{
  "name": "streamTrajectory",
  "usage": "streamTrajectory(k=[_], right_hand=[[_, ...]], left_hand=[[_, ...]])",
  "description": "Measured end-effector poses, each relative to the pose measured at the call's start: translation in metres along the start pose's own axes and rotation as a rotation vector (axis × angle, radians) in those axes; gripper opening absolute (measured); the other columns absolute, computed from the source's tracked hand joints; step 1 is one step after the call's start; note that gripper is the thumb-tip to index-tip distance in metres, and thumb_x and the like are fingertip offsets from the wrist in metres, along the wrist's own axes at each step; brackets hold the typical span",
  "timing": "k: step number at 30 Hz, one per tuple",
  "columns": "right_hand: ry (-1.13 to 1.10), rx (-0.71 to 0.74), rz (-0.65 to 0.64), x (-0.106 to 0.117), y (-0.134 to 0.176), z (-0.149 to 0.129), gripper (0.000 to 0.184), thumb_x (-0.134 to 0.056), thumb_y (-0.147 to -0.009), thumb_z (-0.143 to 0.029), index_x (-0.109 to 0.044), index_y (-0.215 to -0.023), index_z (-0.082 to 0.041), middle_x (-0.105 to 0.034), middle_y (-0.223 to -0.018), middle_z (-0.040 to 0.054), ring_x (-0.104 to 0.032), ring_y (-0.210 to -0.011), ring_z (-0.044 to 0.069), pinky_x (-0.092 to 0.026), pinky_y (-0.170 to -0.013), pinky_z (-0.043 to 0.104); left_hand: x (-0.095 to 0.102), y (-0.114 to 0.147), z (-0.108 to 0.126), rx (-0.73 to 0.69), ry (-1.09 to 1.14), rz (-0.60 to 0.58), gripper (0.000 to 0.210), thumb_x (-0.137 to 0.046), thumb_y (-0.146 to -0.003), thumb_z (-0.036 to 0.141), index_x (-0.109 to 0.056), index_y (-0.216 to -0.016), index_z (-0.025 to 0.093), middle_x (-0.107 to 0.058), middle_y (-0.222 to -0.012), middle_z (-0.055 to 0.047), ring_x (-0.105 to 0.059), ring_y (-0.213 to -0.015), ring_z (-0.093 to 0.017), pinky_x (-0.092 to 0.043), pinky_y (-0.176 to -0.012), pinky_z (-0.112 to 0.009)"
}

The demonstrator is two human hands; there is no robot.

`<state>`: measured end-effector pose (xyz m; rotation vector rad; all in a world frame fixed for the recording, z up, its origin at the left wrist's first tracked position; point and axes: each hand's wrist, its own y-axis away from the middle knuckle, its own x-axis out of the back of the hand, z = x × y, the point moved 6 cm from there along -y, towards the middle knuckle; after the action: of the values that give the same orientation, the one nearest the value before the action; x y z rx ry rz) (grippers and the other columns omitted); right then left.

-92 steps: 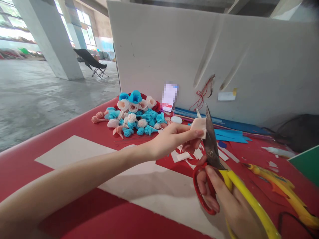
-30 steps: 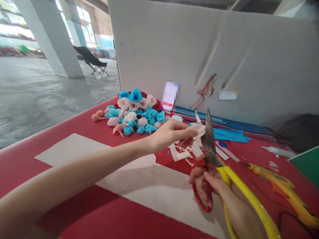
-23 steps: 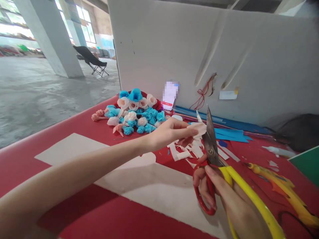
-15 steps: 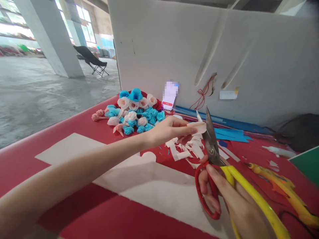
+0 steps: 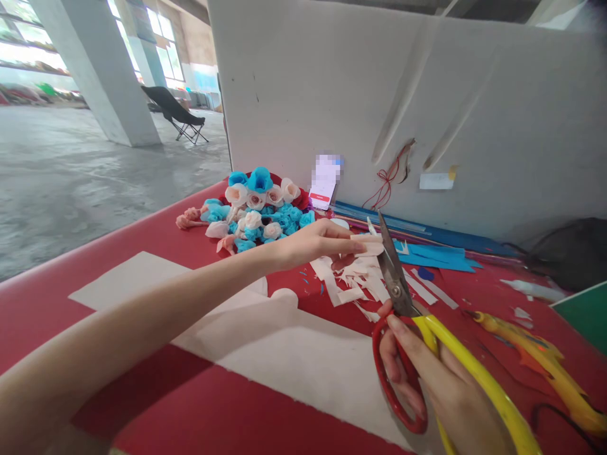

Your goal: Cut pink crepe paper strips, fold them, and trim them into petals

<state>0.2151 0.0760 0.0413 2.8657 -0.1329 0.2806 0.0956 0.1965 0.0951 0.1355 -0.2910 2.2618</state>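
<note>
Between the fingers of my left hand (image 5: 327, 243) is a small cream piece of paper (image 5: 371, 245), its right end at the scissor blades. My right hand (image 5: 441, 373) grips scissors (image 5: 396, 287) with one red and one yellow handle, blades pointing up and slightly apart. Cream paper offcuts (image 5: 353, 278) lie on the red tabletop (image 5: 227, 411) behind and below the blades. A large cream paper sheet (image 5: 284, 354) spreads beneath my left forearm.
Blue and cream paper flowers (image 5: 260, 212) are heaped at the back left, beside a propped phone (image 5: 324, 180). Blue strips (image 5: 436, 256) lie along the white panel (image 5: 332, 82). A yellow glue gun (image 5: 535, 360) with a dark cord rests on the right.
Both hands have shifted slightly left with the paper and scissors. The scissor blades look closer together, and a small cream scrap now shows over the blue strips.
</note>
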Motion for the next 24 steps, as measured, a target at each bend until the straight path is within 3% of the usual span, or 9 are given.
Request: streamTrajectory(k=[7,13,17,19,21,24], right_hand=[[0.069,0.000,-0.092,-0.003,-0.007,0.012,0.055,-0.044,-0.075,-0.069,-0.042,-0.051,-0.020,-0.030,-0.030,-0.0071,-0.028,-0.026,0.004,-0.025,-0.028,0.017],[0.096,0.005,0.054,0.004,-0.008,0.001,0.058,-0.049,-0.071,-0.069,-0.036,-0.046,-0.019,-0.025,-0.033,-0.0088,-0.025,-0.025,0.002,-0.022,-0.029,0.016],[0.010,0.037,-0.089,0.004,-0.019,-0.007,0.053,-0.056,-0.068,-0.065,-0.047,-0.047,-0.017,-0.026,-0.027,-0.0076,-0.024,-0.025,0.003,-0.022,-0.029,0.017],[-0.086,0.081,-0.108,0.008,-0.026,-0.011,0.044,-0.063,-0.066,-0.058,-0.054,-0.054,-0.017,-0.030,-0.029,-0.0076,-0.024,-0.026,0.003,-0.023,-0.028,0.017],[-0.180,0.104,-0.039,0.016,-0.030,-0.014,0.034,-0.070,-0.062,-0.048,-0.056,-0.065,-0.018,-0.041,-0.037,-0.0070,-0.026,-0.027,0.003,-0.023,-0.027,0.016],[-0.217,0.166,0.015,0.022,-0.032,-0.020,0.034,-0.075,-0.055,-0.041,-0.053,-0.071,-0.020,-0.051,-0.050,-0.0057,-0.028,-0.030,0.002,-0.024,-0.026,0.015]], left_hand=[[-0.001,0.000,-0.004,0.036,0.073,-0.056,0.033,-0.053,-0.081,0.022,-0.052,-0.050,0.013,-0.049,-0.050,0.002,-0.044,-0.050,-0.007,-0.035,-0.056,-0.023],[0.000,0.000,-0.011,0.049,0.143,-0.131,0.031,-0.052,-0.081,0.020,-0.052,-0.051,0.012,-0.048,-0.052,0.002,-0.040,-0.048,-0.005,-0.032,-0.054,-0.022],[-0.003,0.000,-0.011,0.030,0.148,-0.166,0.029,-0.053,-0.080,0.020,-0.053,-0.052,0.012,-0.049,-0.051,0.002,-0.042,-0.048,-0.006,-0.034,-0.054,-0.023],[-0.009,0.001,-0.009,0.029,0.083,-0.191,0.027,-0.055,-0.080,0.021,-0.057,-0.054,0.012,-0.049,-0.048,0.002,-0.044,-0.048,-0.007,-0.033,-0.052,-0.022],[-0.017,0.003,-0.008,0.047,0.021,-0.227,0.026,-0.056,-0.080,0.021,-0.059,-0.056,0.012,-0.049,-0.047,0.002,-0.047,-0.049,-0.007,-0.033,-0.050,-0.021],[-0.031,0.007,-0.006,0.101,-0.004,-0.297,0.023,-0.057,-0.080,0.021,-0.060,-0.059,0.012,-0.052,-0.050,0.002,-0.050,-0.052,-0.007,-0.036,-0.050,-0.019]])
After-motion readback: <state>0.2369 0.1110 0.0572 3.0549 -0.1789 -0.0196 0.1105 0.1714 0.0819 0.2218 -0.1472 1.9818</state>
